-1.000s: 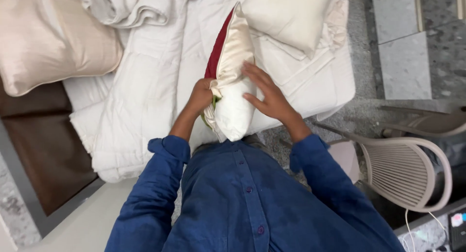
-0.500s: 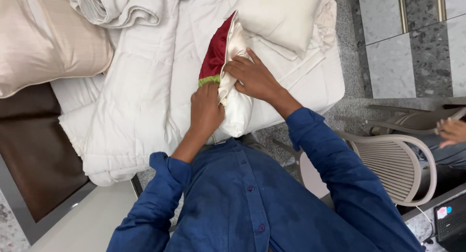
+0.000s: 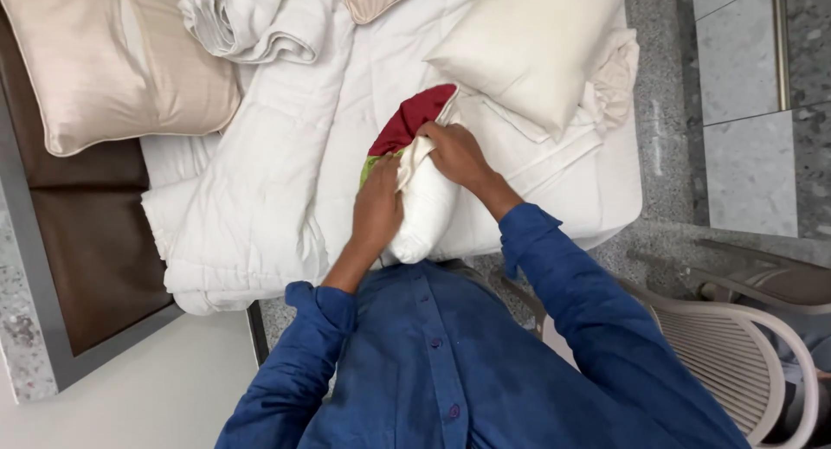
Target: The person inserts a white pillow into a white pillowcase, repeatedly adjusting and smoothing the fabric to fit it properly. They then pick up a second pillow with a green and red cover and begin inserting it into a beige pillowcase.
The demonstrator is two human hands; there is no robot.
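My left hand point(image 3: 377, 208) and right hand point(image 3: 456, 153) both grip the soft white cover point(image 3: 426, 208) over the plump red pillow point(image 3: 415, 116); less red shows than before.

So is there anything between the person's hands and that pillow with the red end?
Nothing visible. Both hands are already on the pillow: the left hand lies on its side by the red and green end, and the right hand grips the white cover edge near the top. It rests on the white quilt.
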